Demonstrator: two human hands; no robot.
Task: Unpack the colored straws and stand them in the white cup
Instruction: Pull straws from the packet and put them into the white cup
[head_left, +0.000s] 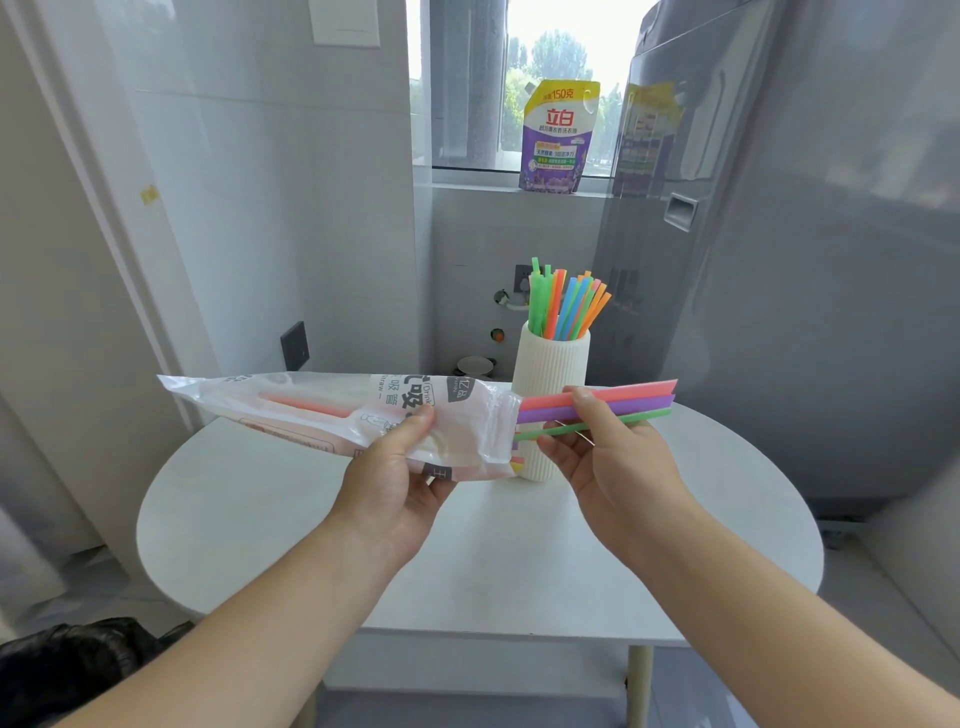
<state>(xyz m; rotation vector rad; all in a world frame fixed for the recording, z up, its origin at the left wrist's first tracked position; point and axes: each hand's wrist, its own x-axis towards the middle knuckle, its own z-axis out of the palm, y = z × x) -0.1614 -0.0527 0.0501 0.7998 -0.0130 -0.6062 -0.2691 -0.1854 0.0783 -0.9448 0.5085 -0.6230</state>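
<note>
Fingertips (583, 401) of the right hand (618, 462): pinched on the held straws (628, 401), one finger over the top and the rest curled underneath, about midway along their exposed length
Thumb (415, 422) of the left hand (395, 473): pressed on the plastic bag (291, 410) near its open end, the other fingers wrapped beneath it
Head view, held straws: one pink, one purple, one green, lying level in front of the white cup (550, 364); their left ends sit at the bag's mouth, and whether they are fully out is hard to tell
Head view, bag: held level above the round table (249, 499), nearly flat, with at least one orange straw (298, 404) inside
Head view, cup: upright on the table behind the hands, holding standing straws (563, 306) that fan toward the right
Head view, background: detergent pouch (558, 137) on the sill, grey appliance (805, 260) at the right
Handling, straws: probably very light, thin-walled and smooth, so they would slip past each other and crush under a hard squeeze; a gentle pinch across all three near the middle looks best
Handling, bag: limp, slick film, best gripped close to the mouth so that it gapes
Progress: by the look of it, most straws are in the cup and few remain
</note>
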